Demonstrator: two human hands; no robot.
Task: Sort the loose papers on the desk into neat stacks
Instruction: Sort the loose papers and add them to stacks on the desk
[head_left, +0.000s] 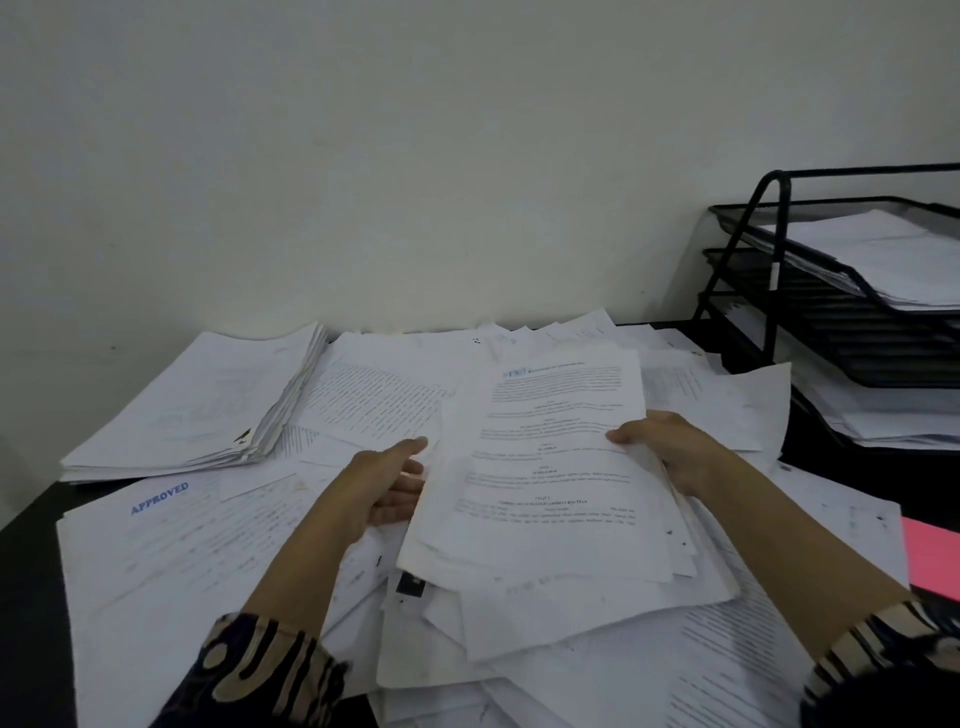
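Above the desk (31, 561), both hands apparently hold a sheaf (550, 467) by its edges

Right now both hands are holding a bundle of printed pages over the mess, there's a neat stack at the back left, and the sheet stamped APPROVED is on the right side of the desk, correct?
Not quite. The head view shows the sheet stamped APPROVED on the left side of the desk, in front of the neat stack. The rest holds: the left hand and right hand hold the bundle of printed pages over the mess.
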